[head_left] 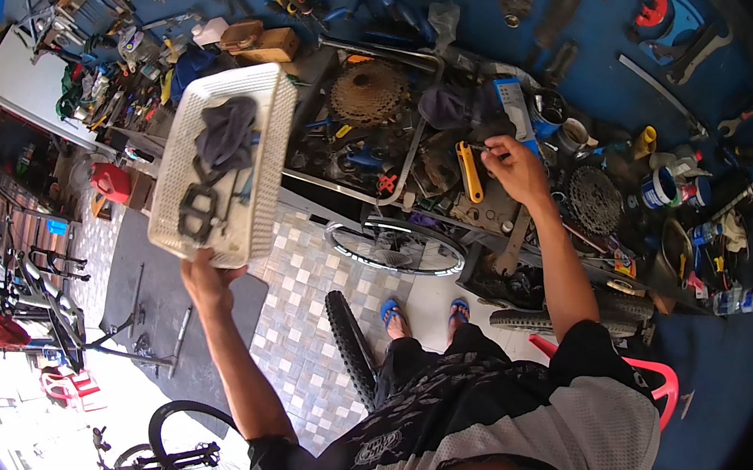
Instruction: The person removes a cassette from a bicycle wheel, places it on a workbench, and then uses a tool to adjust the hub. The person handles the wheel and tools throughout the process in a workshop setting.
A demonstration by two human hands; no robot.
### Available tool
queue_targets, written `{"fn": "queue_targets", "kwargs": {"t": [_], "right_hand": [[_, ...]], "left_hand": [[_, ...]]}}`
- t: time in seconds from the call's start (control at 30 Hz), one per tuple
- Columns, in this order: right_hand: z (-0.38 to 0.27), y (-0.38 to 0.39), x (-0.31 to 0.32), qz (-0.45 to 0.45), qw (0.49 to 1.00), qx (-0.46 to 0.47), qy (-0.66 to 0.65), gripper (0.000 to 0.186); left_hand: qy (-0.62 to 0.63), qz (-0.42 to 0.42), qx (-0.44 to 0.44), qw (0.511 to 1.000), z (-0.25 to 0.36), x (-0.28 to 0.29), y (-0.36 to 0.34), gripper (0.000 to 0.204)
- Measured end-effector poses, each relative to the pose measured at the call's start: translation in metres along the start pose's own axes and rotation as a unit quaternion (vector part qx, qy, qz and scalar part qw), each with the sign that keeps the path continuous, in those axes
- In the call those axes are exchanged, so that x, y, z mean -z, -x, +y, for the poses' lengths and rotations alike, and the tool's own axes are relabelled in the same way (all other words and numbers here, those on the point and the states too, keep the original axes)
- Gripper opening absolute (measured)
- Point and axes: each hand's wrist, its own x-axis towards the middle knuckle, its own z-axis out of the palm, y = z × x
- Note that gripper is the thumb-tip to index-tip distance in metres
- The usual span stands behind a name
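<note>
My left hand (207, 284) grips the near end of a white plastic basket (271, 177), holding it tilted in the air to the left of the workbench. Inside the basket lie a dark cloth (227, 133), a black bicycle pedal (198, 211) and some small parts. Over the bench, my right hand (516, 169) has its thumb and fingertips drawn together around something small and dark that I cannot make out. Just left of those fingers is a yellow-handled tool (470, 172). Behind them stands a blue and grey box (515, 113).
A metal-framed tray (396, 182) on the bench carries a rusty cassette (368, 93) and loose tools. Another cassette (594, 200) lies to the right. Tools hang on the blue wall (481, 14). A wheel (397, 249) and a tyre (348, 338) stand near my feet; bicycles are at left.
</note>
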Motion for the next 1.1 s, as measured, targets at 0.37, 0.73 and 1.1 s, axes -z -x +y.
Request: {"fn": "queue_targets", "kwargs": {"t": [0.37, 0.73, 1.1], "right_hand": [[0.036, -0.024, 0.047, 0.062, 0.991, -0.043, 0.113, 0.045], [0.051, -0.121, 0.021, -0.109, 0.91, 0.102, 0.386, 0.087], [0.051, -0.149, 0.048, -0.024, 0.967, 0.078, 0.24, 0.052]], "left_hand": [[0.029, -0.129, 0.062, 0.989, -0.046, -0.19, -0.02, 0.043], [-0.016, -0.134, 0.092, 0.987, -0.054, -0.226, -0.023, 0.063], [-0.071, -0.079, 0.079, 0.991, -0.065, -0.217, -0.019, 0.077]]}}
